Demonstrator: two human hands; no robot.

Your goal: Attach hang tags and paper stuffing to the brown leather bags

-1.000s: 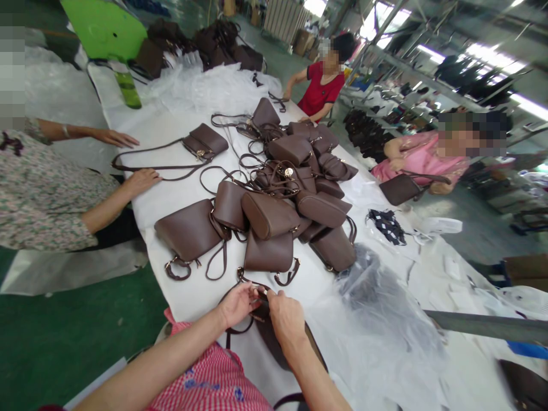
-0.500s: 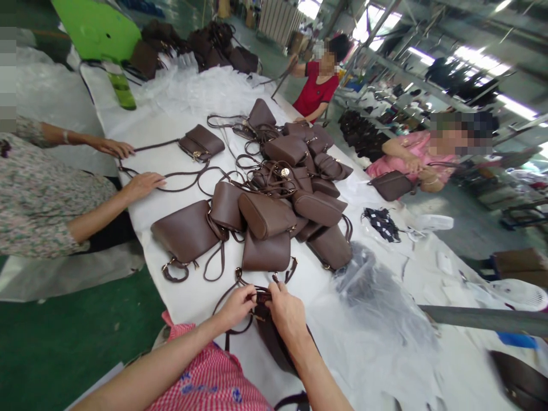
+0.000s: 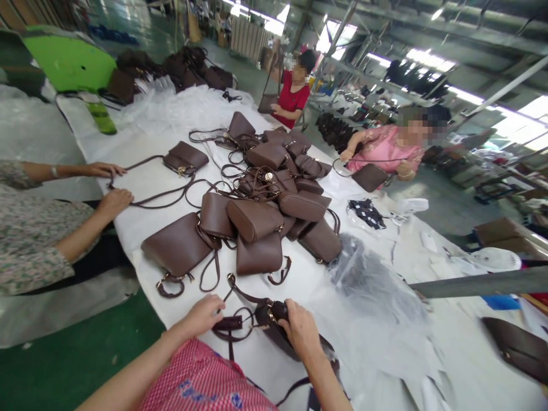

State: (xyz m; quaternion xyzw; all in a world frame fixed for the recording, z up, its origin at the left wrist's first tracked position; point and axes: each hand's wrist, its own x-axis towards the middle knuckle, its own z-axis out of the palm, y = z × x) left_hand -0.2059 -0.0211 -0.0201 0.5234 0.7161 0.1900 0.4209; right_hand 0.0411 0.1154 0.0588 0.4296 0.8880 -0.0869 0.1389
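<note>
One head-worn camera looks forward and down across the surface (image 3: 132,228) from its near side, fairly close. The blurred far hall (image 3: 372,85) seems tilted.

The premises are a factory workshop for handbags. Evidence: dark brown, smooth leather-look handbags (image 3: 256,218) with thin straps lie heaped on a long, white-covered worktable (image 3: 308,279); a second dark brown heap of bags (image 3: 184,68) stands at its far end, beside crumpled translucent plastic sheeting (image 3: 180,111). A worker in a red top (image 3: 296,97) and one in a pink top (image 3: 387,153) each handle a brown bag. Overhead are white strip lights (image 3: 470,96); the floor is painted green (image 3: 107,339).
</note>
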